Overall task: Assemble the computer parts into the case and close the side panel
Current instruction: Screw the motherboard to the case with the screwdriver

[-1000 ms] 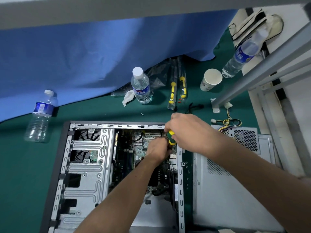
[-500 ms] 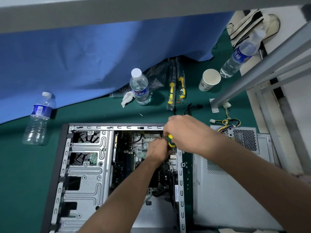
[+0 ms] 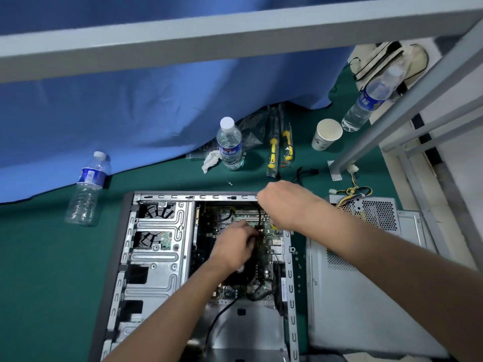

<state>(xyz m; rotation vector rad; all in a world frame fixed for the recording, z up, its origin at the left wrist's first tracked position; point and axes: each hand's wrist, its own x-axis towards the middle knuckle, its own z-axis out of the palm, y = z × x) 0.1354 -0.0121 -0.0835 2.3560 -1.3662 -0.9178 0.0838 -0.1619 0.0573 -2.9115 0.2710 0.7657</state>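
Item: open case (image 3: 154,259), lying flat on the green mat, drive cage left, circuit board (image 3: 264,273) right. Left hand (image 3: 232,248): fingers curled down on the board, steadying something unseen beneath them. Right hand (image 3: 285,205): closed round a screwdriver (image 3: 273,226), only a yellow sliver of handle showing, shaft apparently pointing down at the board just right of the left fingertips. Side panel (image 3: 360,309): flat beside the case, right, not yet fitted.

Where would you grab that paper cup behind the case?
Take the paper cup round its side wall, coming from the near side. It stands upright with its mouth open upward, and a water bottle stands close behind it.
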